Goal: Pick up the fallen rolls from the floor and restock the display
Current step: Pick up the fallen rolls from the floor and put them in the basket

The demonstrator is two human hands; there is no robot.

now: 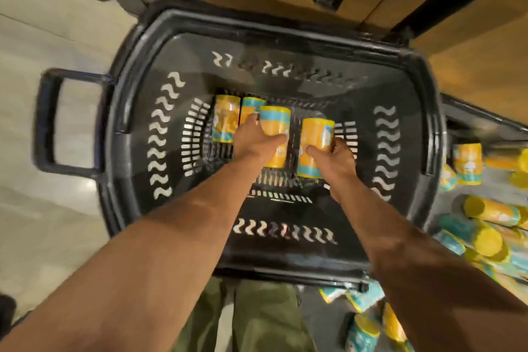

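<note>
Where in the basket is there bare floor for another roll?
Bare floor: the strip along the basket's near wall, and the far right corner behind the roll in the right hand. Crowded: far left, two loose rolls beside the roll in the left hand.

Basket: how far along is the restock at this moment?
Done: the basket is loaded. In hand: the left hand grips one roll and the right hand another roll, both inside it. Left: two loose rolls lie beside them, and all must reach the display at the right. Bottom-right rolls may be on the floor; unclear.
</note>
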